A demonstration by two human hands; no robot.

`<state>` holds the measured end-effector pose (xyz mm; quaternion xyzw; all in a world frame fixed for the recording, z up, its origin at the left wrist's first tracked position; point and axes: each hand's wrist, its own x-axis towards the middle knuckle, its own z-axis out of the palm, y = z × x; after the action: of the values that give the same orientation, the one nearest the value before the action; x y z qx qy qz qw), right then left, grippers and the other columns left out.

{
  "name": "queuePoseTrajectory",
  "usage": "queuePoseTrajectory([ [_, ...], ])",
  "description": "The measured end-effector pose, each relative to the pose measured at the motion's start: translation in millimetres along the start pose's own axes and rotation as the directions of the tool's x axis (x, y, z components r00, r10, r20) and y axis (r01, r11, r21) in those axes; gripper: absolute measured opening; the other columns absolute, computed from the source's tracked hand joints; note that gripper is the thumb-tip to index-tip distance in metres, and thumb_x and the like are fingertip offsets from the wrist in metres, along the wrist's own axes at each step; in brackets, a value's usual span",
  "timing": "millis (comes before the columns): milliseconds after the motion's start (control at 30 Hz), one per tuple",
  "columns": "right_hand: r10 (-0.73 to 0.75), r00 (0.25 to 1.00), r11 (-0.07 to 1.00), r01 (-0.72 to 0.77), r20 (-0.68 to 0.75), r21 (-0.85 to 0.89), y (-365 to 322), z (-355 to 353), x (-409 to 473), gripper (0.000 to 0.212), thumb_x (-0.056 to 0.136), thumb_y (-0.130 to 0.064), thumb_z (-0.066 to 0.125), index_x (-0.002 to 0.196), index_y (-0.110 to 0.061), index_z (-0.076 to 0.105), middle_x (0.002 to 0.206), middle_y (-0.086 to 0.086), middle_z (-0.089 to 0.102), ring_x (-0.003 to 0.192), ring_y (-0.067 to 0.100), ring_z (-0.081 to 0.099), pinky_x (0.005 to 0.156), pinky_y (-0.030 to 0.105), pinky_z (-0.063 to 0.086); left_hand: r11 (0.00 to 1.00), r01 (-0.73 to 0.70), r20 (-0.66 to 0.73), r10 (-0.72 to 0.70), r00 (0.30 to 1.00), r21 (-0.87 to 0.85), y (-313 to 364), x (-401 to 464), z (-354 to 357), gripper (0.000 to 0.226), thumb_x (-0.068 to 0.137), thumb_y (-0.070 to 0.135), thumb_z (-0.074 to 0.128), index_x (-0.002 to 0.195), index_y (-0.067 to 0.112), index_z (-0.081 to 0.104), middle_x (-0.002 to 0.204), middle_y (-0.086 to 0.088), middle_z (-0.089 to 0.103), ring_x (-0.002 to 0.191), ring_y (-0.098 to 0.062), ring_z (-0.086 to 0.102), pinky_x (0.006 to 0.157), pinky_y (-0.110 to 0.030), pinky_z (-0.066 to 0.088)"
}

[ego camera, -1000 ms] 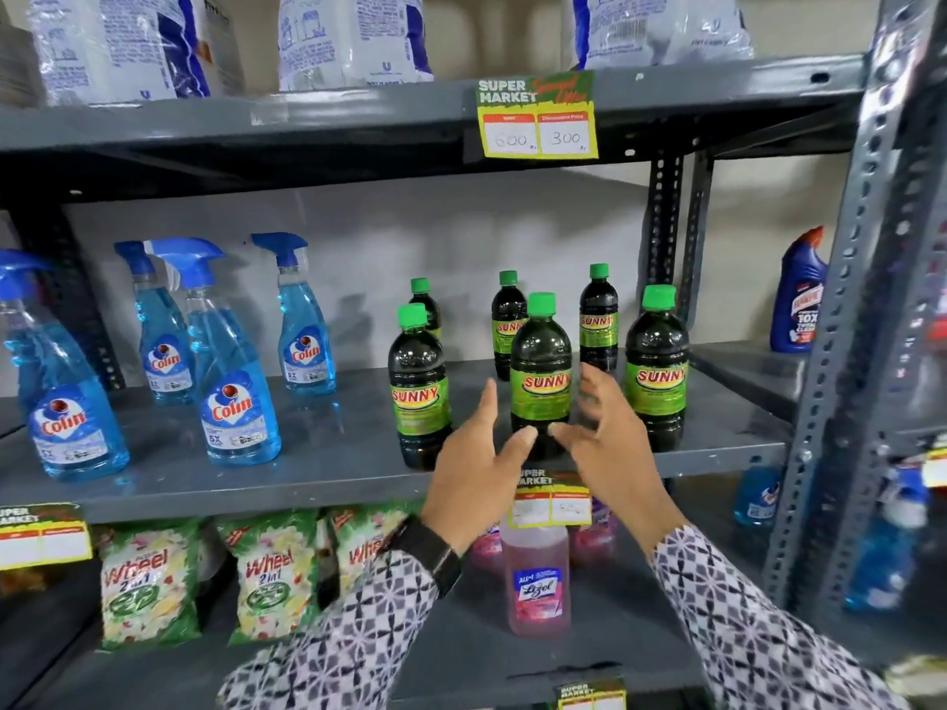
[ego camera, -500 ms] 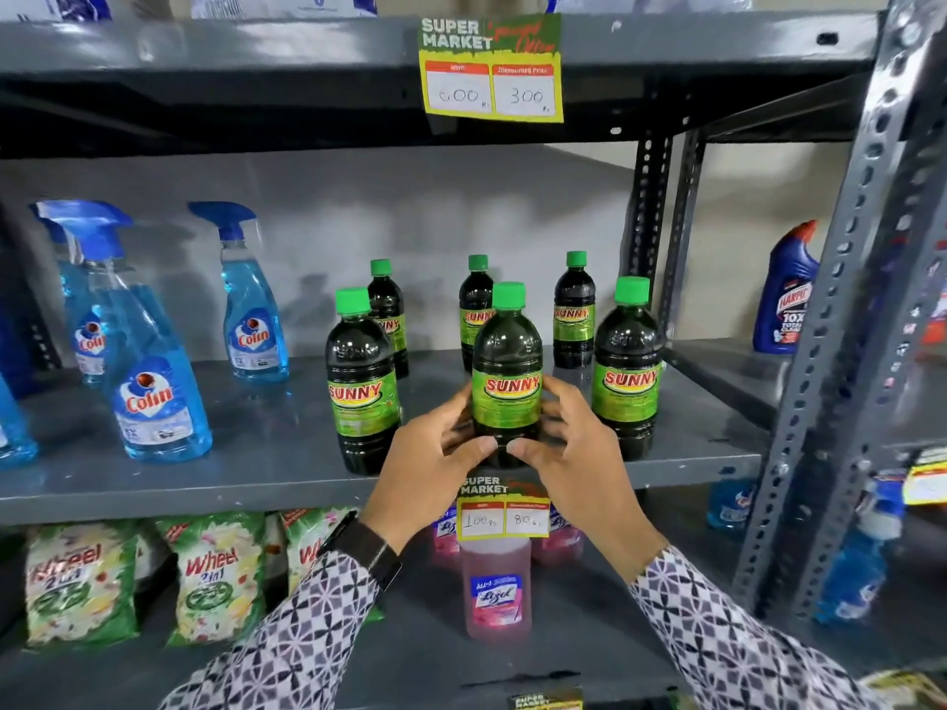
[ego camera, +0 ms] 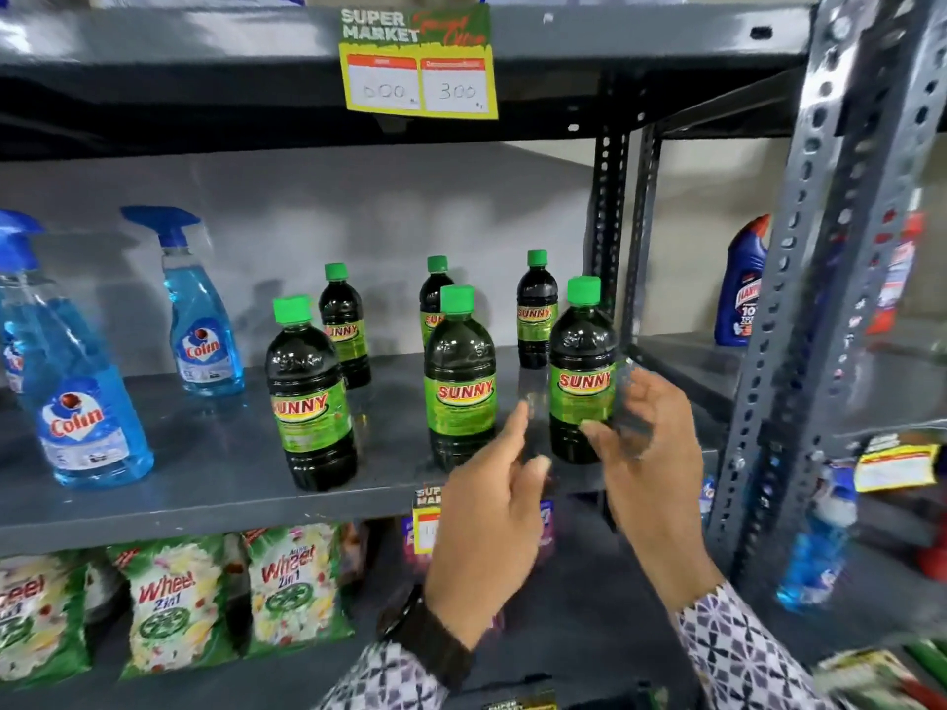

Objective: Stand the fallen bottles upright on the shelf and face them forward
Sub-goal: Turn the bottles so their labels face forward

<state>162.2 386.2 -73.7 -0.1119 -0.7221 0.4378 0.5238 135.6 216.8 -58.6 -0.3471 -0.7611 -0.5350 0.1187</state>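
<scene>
Grey steel shelf (ego camera: pixel 205 474) carries six Sunny bottles (ego camera: pixel 461 381) upright, labels facing shoppers; left hand (ego camera: pixel 492 515) and right hand (ego camera: pixel 645 453) flank the near-right bottle (ego camera: pixel 581 351), fingers released, grasping nothing.

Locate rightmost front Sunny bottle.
Head view, right of centre: rightmost front Sunny bottle stands near the shelf edge, beside the middle front bottle, right hand by it.

Grey slotted-steel shelving (ego camera: pixel 205 504) against a plain pale wall (ego camera: pixel 358 197).
</scene>
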Motion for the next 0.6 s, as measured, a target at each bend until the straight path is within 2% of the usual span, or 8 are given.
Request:
queuePoseTrajectory([
  [67,0.084,0.982,0.996,-0.086,0.169,0.003,9.1,-3.7,12.3,0.077,0.087,-0.008,0.087,0.152,-0.02,0.049,0.146,0.0,0.063,0.133,0.018,0.063,0.108,0.047,0.056,0.997,0.066,0.1,-0.07,0.993,0.043,4.9,18.7,17.5,0.065,0.107,0.034,0.048,0.165,0.03,0.018,0.145,-0.005,0.063,0.135,-0.018,0.057,0.111,-0.034,0.044],
  [100,0.099,0.969,0.995,-0.104,0.227,0.006,11.1,-5.7,17.0,0.078,0.087,-0.007,0.087,0.153,-0.02,0.048,0.147,-0.001,0.064,0.134,0.017,0.064,0.111,0.049,0.054,0.993,0.109,0.117,-0.112,0.987,0.036,5.4,28.5,24.8,0.067,0.108,0.034,0.046,0.166,0.026,0.014,0.152,-0.007,0.058,0.141,-0.022,0.053,0.11,-0.033,0.041],
  [133,0.1,0.958,0.994,-0.106,0.269,0.009,12.0,-7.5,21.7,0.077,0.087,-0.006,0.087,0.152,-0.02,0.049,0.146,-0.002,0.066,0.133,0.016,0.065,0.112,0.05,0.053,0.991,0.135,0.12,-0.137,0.983,0.023,5.9,37.1,30.3,0.066,0.108,0.034,0.045,0.166,0.024,0.015,0.154,-0.008,0.056,0.142,-0.023,0.052,0.109,-0.031,0.041],
  [200,0.101,0.937,0.994,-0.106,0.334,-0.004,14.2,-11.0,31.5,0.074,0.086,-0.008,0.088,0.149,-0.021,0.052,0.142,-0.005,0.069,0.129,0.014,0.068,0.111,0.05,0.054,0.994,0.111,0.088,-0.11,0.99,-0.003,2.5,52.5,37.5,0.058,0.108,0.033,0.046,0.163,0.024,0.03,0.146,-0.005,0.063,0.134,-0.022,0.059,0.106,-0.032,0.046],
  [300,0.127,0.924,0.991,-0.134,0.36,-0.007,16.5,-17.5,43.2,0.078,0.08,-0.015,0.091,0.148,-0.024,0.053,0.137,-0.004,0.072,0.125,0.016,0.07,0.109,0.05,0.055,0.998,0.03,0.058,-0.027,0.998,-0.047,-6.5,65.5,43.8,0.047,0.104,0.034,0.051,0.151,0.029,0.052,0.134,0.007,0.071,0.122,-0.008,0.065,0.105,-0.032,0.051],
  [367,0.147,0.925,0.987,-0.159,0.35,0.006,20.1,-22.6,45.9,0.081,0.075,-0.024,0.09,0.148,-0.026,0.054,0.136,-0.004,0.073,0.124,0.018,0.071,0.109,0.051,0.056,0.995,0.01,0.074,-0.002,0.997,-0.104,-12.6,67.9,47.9,0.047,0.102,0.033,0.055,0.149,0.03,0.054,0.133,0.012,0.071,0.121,0.0,0.065,0.106,-0.03,0.051],
  [500,0.131,0.932,0.988,-0.149,0.338,0.03,25.7,-26.9,42.6,0.078,0.083,-0.005,0.089,0.149,-0.026,0.053,0.138,-0.004,0.072,0.125,0.014,0.07,0.111,0.049,0.055,0.991,0.006,0.084,0.005,0.996,-0.134,-16.5,68.7,51.7,0.049,0.101,0.033,0.058,0.149,0.029,0.053,0.132,0.015,0.071,0.122,0.005,0.064,0.106,-0.026,0.05],
  [600,0.138,0.931,0.988,-0.154,0.337,0.023,24.4,-25.7,40.2,0.079,0.085,-0.003,0.087,0.152,-0.025,0.052,0.141,-0.007,0.07,0.128,0.009,0.068,0.113,0.045,0.054,0.991,0.013,0.085,-0.002,0.996,-0.13,-15.8,67.7,51.4,0.049,0.101,0.035,0.057,0.149,0.03,0.053,0.131,0.017,0.07,0.121,0.005,0.063,0.108,-0.028,0.05],
])
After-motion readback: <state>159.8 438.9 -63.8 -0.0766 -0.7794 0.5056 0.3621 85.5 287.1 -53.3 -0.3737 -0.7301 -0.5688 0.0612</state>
